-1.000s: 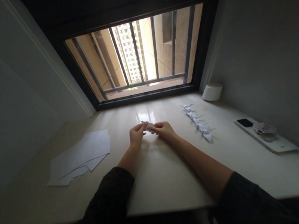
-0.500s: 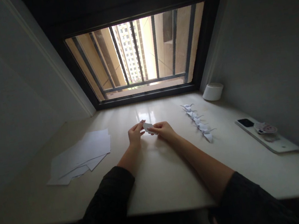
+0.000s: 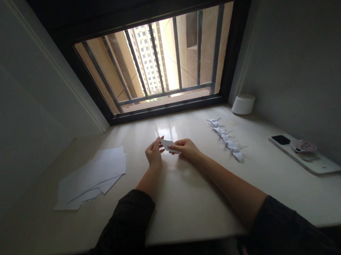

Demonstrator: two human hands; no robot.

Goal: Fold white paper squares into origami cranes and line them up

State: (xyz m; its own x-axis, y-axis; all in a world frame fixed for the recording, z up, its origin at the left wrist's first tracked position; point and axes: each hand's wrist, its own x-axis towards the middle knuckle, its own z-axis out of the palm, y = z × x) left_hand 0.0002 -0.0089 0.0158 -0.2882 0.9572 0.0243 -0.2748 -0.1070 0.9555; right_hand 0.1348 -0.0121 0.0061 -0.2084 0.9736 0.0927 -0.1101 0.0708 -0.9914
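A small folded piece of white paper is held up between my two hands over the middle of the sill. My right hand pinches its lower right part between thumb and fingers. At its upper left corner, the fingertips of my left hand close on the paper's edge. To the right, several folded paper cranes stand in a slanting row. A loose stack of white paper sheets lies to the left of my left hand.
On the right of the pale sill lies a white phone with a round grip on its back. A white cylindrical object stands at the back right corner. Behind is a dark-framed window with bars outside.
My left fingertips have shifted slightly left along the folded paper, and more of its upper left part shows. My right hand keeps its pinch almost unmoved.
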